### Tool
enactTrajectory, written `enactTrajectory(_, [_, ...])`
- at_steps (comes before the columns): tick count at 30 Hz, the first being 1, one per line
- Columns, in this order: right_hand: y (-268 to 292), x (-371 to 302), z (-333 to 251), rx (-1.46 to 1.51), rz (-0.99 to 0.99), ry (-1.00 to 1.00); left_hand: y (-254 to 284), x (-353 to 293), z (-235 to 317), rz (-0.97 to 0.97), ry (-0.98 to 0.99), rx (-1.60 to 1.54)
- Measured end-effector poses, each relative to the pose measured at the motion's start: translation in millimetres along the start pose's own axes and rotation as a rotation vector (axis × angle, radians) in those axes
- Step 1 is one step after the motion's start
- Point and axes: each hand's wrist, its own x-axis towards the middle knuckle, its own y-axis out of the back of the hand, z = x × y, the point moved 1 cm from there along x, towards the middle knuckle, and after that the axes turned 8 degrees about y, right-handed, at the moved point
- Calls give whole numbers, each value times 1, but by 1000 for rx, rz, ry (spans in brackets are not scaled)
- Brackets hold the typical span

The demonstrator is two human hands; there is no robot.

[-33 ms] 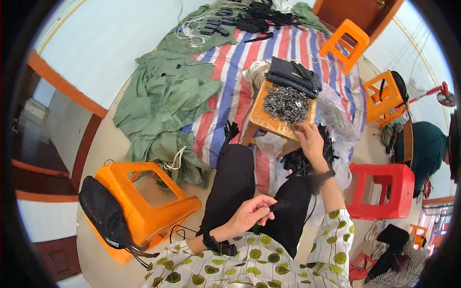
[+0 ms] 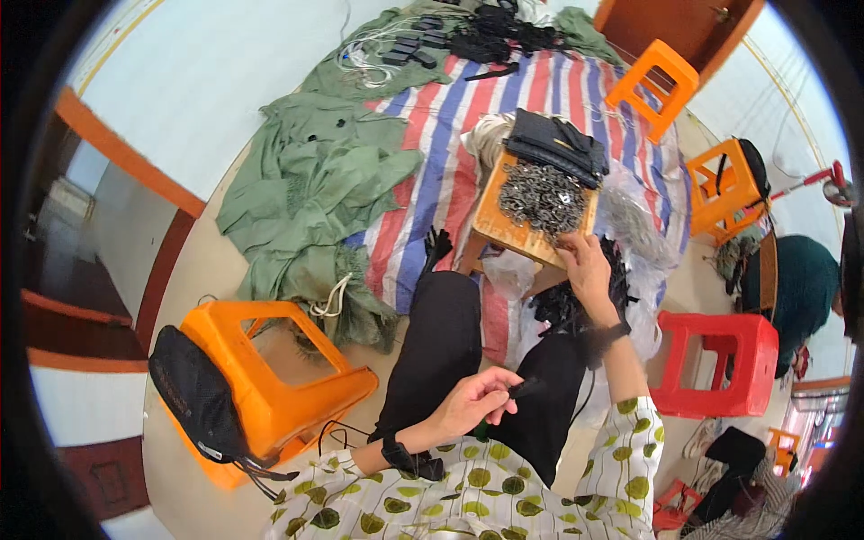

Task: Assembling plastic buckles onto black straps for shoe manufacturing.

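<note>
Loose heap of small metal pieces (image 2: pixel 542 198) seen on the wooden stool (image 2: pixel 490 225), lying just ahead and slightly left of the right hand's fingertips; no single long axis made out. Right hand (image 2: pixel 587 265) clearly nearer, fingers bent at the stool's near edge; whether anything is gripped cannot be told. Small black strip (image 2: pixel 529 387) pinched in left hand (image 2: pixel 479 397) above the lap, pointed rightward, outline blurred. Dark bag (image 2: pixel 556 144) placed behind the heap.
</note>
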Motion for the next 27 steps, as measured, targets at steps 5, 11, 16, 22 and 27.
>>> enactTrajectory(5, [-2, 4, 16, 37, 58, -13, -2, 12, -1, -25, -33, 57])
enactTrajectory(11, [-5, 3, 4, -156, 25, 69, -3, 10, -1, 38, 8, 72])
enactTrajectory(16, [-1, 1, 31, 152, 93, -166, -5, 12, -4, -11, 30, 49])
enactTrajectory(22, [46, -44, 13, 1261, -30, -553, -5, 6, -2, 101, -23, 37])
enactTrajectory(27, [103, -133, -45, 1577, -126, -562, -23, -3, 3, 71, -64, 77])
